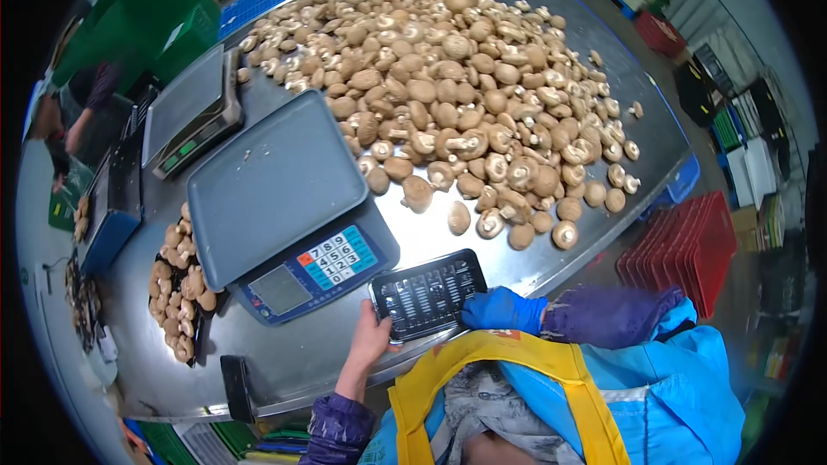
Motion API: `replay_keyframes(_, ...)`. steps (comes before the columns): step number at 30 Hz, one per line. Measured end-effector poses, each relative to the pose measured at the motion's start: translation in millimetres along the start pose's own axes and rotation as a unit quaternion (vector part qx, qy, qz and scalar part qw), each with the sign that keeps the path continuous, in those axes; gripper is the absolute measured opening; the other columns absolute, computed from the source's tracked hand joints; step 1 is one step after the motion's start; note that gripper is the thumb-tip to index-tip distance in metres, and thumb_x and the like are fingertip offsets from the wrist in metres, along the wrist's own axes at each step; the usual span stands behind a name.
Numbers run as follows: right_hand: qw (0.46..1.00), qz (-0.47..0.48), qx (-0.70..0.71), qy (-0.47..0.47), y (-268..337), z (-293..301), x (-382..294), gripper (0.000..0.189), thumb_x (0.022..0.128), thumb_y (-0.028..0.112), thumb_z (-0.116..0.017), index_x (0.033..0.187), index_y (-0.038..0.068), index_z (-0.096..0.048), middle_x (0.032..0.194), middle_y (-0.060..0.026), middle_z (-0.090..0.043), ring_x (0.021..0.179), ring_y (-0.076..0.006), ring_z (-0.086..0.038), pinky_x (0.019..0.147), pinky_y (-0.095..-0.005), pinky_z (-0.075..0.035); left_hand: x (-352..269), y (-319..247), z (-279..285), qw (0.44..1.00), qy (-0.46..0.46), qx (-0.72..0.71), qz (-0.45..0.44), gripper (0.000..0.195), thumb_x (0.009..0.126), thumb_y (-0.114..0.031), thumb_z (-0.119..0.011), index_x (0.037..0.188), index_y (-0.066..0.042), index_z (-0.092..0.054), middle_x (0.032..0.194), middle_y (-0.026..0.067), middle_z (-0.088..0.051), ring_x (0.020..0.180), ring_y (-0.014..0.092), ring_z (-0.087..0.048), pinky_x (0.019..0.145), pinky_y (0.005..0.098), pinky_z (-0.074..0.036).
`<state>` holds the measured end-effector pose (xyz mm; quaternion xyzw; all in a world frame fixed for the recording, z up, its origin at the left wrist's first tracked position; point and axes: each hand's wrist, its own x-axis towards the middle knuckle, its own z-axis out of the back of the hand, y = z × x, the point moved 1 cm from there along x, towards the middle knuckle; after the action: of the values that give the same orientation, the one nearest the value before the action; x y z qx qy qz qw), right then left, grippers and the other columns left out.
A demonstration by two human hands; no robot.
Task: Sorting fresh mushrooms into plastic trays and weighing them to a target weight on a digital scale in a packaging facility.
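My left hand [373,336], bare, grips the left end of a black plastic tray [426,294] at the table's near edge. At the tray's right end my right hand [504,310], in a blue glove, holds it too. The tray has a ribbed base and no mushrooms in it. Beyond it spreads a large heap of shiitake mushrooms [446,84], some cap up, some stem up. To the left of the tray stands a blue digital scale [284,290] with a grey weighing plate [274,184], which bears only small crumbs.
Mushroom-filled black trays [177,290] lie left of the scale. A second scale [187,110] stands behind it. A black phone-like object [237,389] is at the near table edge. Red crates [678,258] are stacked on the right. Another person's arm [81,129] shows at far left.
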<state>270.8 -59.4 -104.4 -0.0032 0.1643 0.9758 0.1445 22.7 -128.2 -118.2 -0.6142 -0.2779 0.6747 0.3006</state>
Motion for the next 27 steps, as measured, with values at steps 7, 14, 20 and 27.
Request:
replay_keyframes(7,1.0,0.016,0.0,-0.015,-5.1,-15.5,2.2,0.012,0.069,0.019,-0.053,0.078,0.012,-0.054,0.072,-0.0044,-0.05,0.066,-0.0205,-0.056,0.045,-0.0321,-0.046,-3.5,-6.4,-0.6,1.0,-0.007,-0.012,0.022,0.034,0.081,0.003,-0.043,0.112,-0.001,-0.03,0.095,0.0173,-0.053,0.064,0.024,-0.061,0.038,0.0284,-0.052)
replay_keyframes(14,0.996,0.033,0.061,-0.057,-5.1,-21.7,8.4,0.008,0.065,0.016,-0.055,0.072,0.014,-0.056,0.071,-0.0058,-0.053,0.062,-0.0253,-0.057,0.049,-0.0332,-0.046,-7.1,1.6,2.6,0.999,-0.042,-0.01,0.03,0.036,0.08,0.003,-0.045,0.114,-0.002,-0.032,0.096,0.0169,-0.054,0.065,0.026,-0.061,0.039,0.0295,-0.053)
replay_keyframes(20,0.997,0.029,0.075,0.02,-3.8,-4.0,13.0,0.008,0.071,0.019,-0.051,0.073,0.013,-0.057,0.07,-0.0062,-0.055,0.064,-0.0252,-0.059,0.05,-0.0361,-0.048,-8.9,15.4,3.4,0.991,-0.082,0.102,-0.04,0.037,0.079,-0.007,-0.05,0.112,0.0,-0.036,0.089,0.0218,-0.057,0.063,0.028,-0.062,0.049,0.0338,-0.052)
replay_keyframes(27,0.998,-0.021,0.053,0.015,-6.6,-7.8,11.4,0.011,0.07,0.021,-0.052,0.071,0.01,-0.053,0.066,-0.0085,-0.053,0.059,-0.0259,-0.057,0.046,-0.0405,-0.046,-20.4,0.5,4.9,0.994,-0.067,0.086,0.02,0.035,0.086,-0.029,-0.047,0.107,-0.002,-0.039,0.074,0.0137,-0.058,0.053,0.022,-0.059,0.051,0.0316,-0.05)
